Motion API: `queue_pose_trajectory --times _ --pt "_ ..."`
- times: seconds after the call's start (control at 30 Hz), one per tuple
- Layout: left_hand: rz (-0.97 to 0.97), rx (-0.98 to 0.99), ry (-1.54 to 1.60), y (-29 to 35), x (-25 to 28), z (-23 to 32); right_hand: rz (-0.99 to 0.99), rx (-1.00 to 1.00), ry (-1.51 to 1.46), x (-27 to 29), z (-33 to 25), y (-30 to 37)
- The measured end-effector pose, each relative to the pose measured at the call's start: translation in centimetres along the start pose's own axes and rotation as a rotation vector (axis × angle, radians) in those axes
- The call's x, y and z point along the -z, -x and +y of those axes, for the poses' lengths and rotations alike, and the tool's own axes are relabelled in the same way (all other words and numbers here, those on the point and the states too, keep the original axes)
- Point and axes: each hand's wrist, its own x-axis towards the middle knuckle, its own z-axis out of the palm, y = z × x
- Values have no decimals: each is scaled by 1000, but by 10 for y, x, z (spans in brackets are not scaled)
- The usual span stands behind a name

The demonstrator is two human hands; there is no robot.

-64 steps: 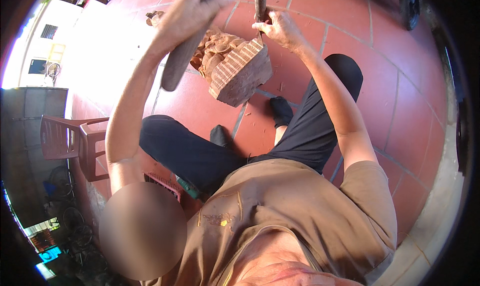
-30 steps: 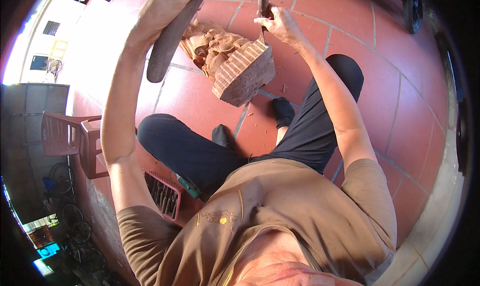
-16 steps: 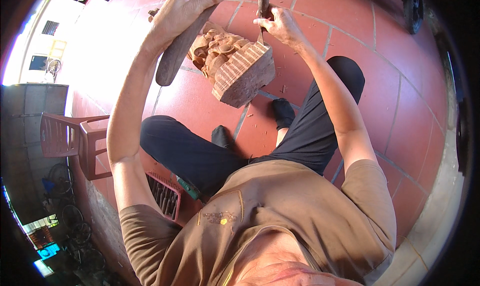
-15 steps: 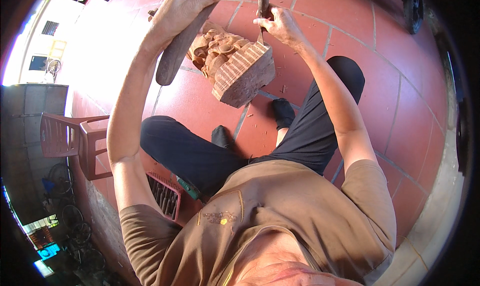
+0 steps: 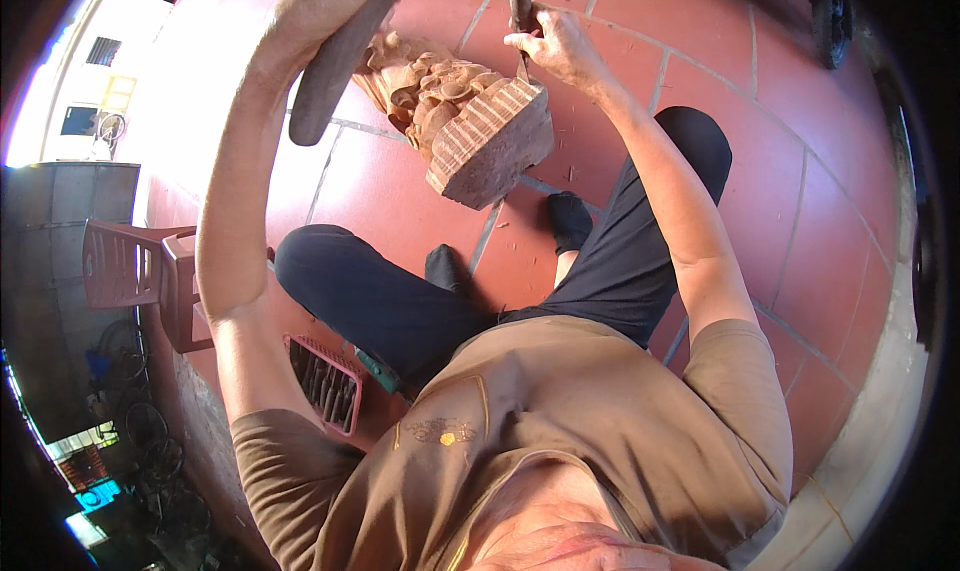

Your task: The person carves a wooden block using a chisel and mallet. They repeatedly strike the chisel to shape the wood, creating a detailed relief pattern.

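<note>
Firmly, a wooden-handled chisel (image 5: 520, 1) is pinched between the thumb and curled fingers of the right hand (image 5: 562, 46) at 1 o'clock, its blade apparently set against the ribbed edge of a carved wooden sculpture (image 5: 455, 111). The sculpture is laid on its side at 12 o'clock on a red-tiled floor (image 5: 790, 211), its blocky base turned toward 5 o'clock and its rounded carved forms toward 11. At 11 o'clock, a long, dark wooden club (image 5: 335, 81) is gripped in the left hand (image 5: 325, 6), well apart from the chisel; how the fingers are wrapped cannot be told, as they are cut off by the upper edge. A brown short-sleeved shirt (image 5: 560, 411) and dark trousers (image 5: 390, 286) are worn. At 8 o'clock, dark, slender tools (image 5: 325, 386) are held in a pink basket (image 5: 358, 396); a reddish-brown plastic chair (image 5: 125, 266) is seen at 9, a dark wheel (image 5: 832, 21) at 2.
</note>
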Motion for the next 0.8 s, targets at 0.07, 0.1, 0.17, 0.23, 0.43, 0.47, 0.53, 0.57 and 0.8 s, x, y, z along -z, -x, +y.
queue_pose_trajectory --times 0.07,0.1,0.17,0.23,0.43,0.47,0.53,0.57,0.8 --pt "91 81 -43 2 -4 -17 -12 6 27 -1 -8 0" --pt "103 102 -96 2 -11 -32 -31 -19 51 3 -8 0" --pt "2 -19 -315 16 -27 -41 -37 -36 33 3 -12 -2" --pt "-193 138 -263 13 -25 -62 -6 -45 -25 2 -10 -2" --pt "4 316 161 60 -19 -70 17 -158 -202 -1 1 -2" --pt "73 333 232 73 -23 -71 19 -169 -225 3 -2 -2" --pt "172 417 458 100 -32 -73 15 -184 -285 5 -9 -1" --pt "216 451 554 111 -38 -76 1 -165 -256 4 -6 -1" --pt "479 615 948 177 -80 -116 -103 -108 -80 -9 -11 4"
